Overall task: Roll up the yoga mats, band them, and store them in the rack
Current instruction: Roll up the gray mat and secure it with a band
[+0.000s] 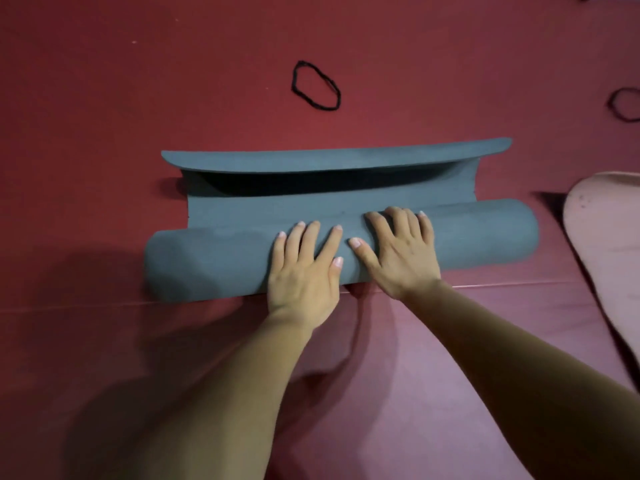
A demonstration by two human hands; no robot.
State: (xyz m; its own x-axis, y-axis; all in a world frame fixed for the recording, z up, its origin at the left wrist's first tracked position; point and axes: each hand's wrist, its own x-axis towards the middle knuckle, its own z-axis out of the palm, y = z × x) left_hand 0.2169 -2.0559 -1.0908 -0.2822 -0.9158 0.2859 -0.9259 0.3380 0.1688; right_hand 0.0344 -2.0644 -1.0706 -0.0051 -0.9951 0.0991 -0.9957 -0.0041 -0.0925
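ahead: curled mat edge [332,157] | right: pink mat [609,244] (close) | left: open floor [69,168]

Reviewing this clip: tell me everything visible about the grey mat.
The grey mat looks like matte foam. Most of it is rolled into a thick cylinder lying crosswise on the red floor. A short stretch lies unrolled beyond the roll, and its far end, with rounded corners, curls up and back toward the roll. The left hand and right hand press down side by side on top of the roll near its middle. No band is on it.
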